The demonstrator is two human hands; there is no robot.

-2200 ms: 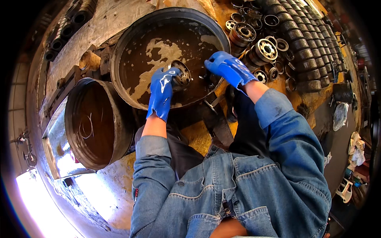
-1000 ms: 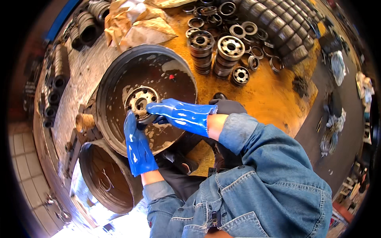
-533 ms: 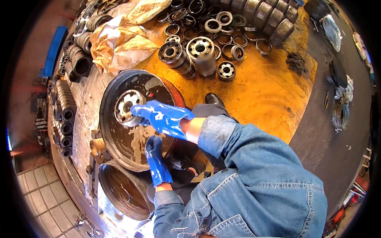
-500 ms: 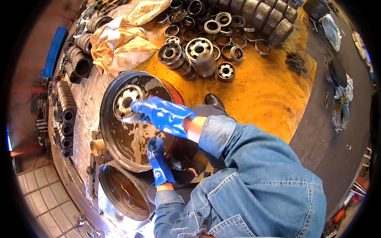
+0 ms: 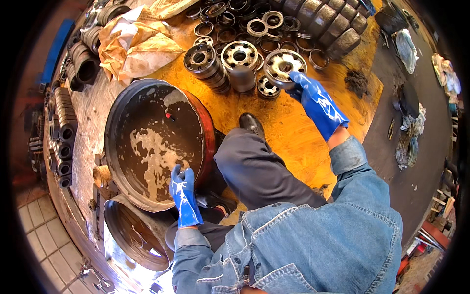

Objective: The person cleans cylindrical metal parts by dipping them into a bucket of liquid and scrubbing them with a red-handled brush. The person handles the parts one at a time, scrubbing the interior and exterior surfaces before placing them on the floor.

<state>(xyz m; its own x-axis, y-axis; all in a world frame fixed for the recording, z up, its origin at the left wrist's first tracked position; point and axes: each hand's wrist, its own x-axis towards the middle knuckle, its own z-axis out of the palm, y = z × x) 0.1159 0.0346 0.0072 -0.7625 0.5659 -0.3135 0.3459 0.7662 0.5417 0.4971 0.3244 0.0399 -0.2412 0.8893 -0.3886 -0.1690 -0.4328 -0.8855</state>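
My right hand [image 5: 320, 105], in a wet blue rubber glove, grips the edge of a shiny metal disc [image 5: 285, 66] with a large centre hole and smaller holes around it. It holds the disc above a similar disc [image 5: 269, 87] on the yellow floor. My left hand [image 5: 183, 191], gloved alike, is closed by the near right rim of a round drum [image 5: 113, 169]; what its fingers hold, if anything, I cannot make out. Dark liquid with pale foam [image 5: 159, 152] fills the drum. A small red-tipped object [image 5: 170, 116] shows near its right wall.
Beyond the drum stand a stack of holed discs [image 5: 205, 66] and another disc [image 5: 240, 56] on top of a pile. Loose metal rings [image 5: 257, 28] lie farther back. Crumpled paper sacking [image 5: 139, 46] is at far left. A second drum [image 5: 132, 235] lies near the first.
My right hand has moved right with the disc, from over the drum to above the discs on the floor. My left hand stays by the drum's rim. The whole view has shifted slightly.
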